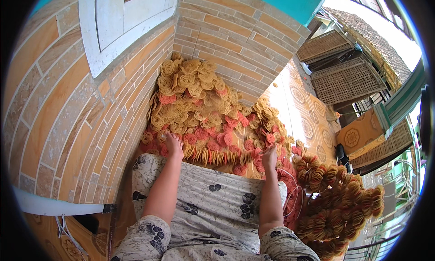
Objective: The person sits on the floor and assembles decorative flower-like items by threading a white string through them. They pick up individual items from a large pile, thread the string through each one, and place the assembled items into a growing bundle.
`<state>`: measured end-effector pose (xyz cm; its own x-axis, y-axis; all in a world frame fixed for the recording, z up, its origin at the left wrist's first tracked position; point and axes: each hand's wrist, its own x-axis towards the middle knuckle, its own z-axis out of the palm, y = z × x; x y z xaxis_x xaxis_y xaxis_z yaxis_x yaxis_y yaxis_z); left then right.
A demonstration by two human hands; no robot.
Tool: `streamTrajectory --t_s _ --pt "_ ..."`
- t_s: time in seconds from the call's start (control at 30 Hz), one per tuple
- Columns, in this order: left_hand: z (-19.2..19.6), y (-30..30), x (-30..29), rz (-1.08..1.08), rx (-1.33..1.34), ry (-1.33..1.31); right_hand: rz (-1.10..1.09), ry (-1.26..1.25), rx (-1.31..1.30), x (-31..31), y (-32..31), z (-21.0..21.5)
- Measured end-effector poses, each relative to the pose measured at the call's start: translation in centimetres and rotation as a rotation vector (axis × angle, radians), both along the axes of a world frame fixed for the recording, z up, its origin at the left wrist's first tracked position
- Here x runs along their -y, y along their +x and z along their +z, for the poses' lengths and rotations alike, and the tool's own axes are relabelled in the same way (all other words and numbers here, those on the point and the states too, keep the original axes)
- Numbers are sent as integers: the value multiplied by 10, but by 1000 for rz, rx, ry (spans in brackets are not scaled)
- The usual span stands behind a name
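A heap of flat, round, flower-like rosettes in yellow (186, 79) and coral pink (225, 138) lies in the corner before me. My left hand (174, 146) is over the heap's near left side, its fingers curled together; what they pinch is too small to name. Level with it, my right hand (270, 156) is closed at the fingertips beside loose pink and yellow rosettes, and its hold is unclear too. Between both hands runs a packed row of yellow and pink rosettes (217, 157), standing on edge in front of my lap.
On the right hang thick bunches of strung rosettes (335, 202), with a thin white cord (297, 188) by my right forearm. A stone-tiled wall (90, 125) closes the left side. Patterned floor tiles (303, 102) and woven panels (349, 82) lie beyond, far right.
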<state>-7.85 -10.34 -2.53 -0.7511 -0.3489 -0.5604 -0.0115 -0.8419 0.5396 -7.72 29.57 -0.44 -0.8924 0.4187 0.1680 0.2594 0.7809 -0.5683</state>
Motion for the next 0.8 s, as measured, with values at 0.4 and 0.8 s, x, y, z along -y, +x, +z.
streamTrajectory --t_s 0.4,0.8 --pt "-8 -1 4 39 27 71 40 -564 244 -31 -19 -6" --pt "-23 -7 12 99 22 105 -72 83 234 -63 -16 -18"
